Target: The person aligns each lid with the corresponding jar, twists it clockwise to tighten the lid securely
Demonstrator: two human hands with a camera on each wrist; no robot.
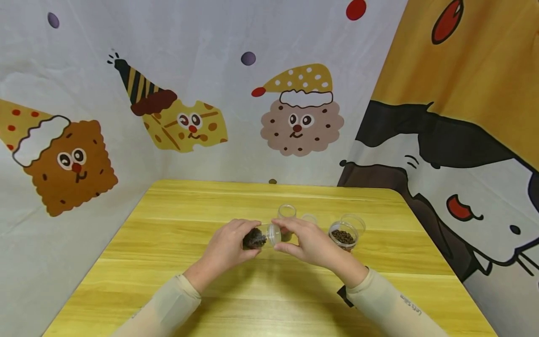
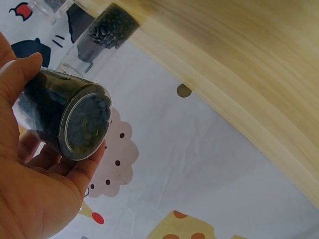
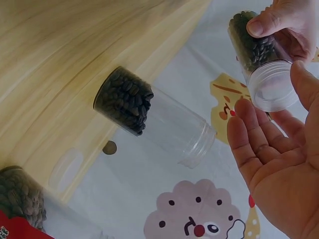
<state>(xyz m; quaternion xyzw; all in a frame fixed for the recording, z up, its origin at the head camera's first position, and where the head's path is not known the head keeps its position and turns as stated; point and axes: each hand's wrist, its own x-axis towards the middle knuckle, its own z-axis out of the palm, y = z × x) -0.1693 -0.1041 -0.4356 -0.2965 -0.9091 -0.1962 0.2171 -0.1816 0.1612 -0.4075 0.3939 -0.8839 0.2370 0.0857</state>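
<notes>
In the head view my left hand point(image 1: 229, 243) grips a clear jar point(image 1: 257, 238) partly filled with dark beans, tipped onto its side above the table. A translucent lid point(image 1: 274, 234) caps its right end. My right hand point(image 1: 309, 241) is around that lid, thumb below and fingers above. The right wrist view shows the right hand's fingers point(image 3: 242, 132) extended and loosely spread, thumb right at the lid's rim. In the left wrist view the jar's round base point(image 2: 88, 124) faces outward, with left fingers wrapped beneath it.
An uncapped clear jar point(image 3: 172, 124) of dark beans stands just behind the hands. A loose clear lid point(image 1: 309, 218) lies beside it. Farther right is a wider open jar point(image 1: 343, 234) of brown beans, with another clear round lid point(image 1: 358, 223) behind it. A patterned cloth point(image 1: 202, 168) hangs past the table's far edge.
</notes>
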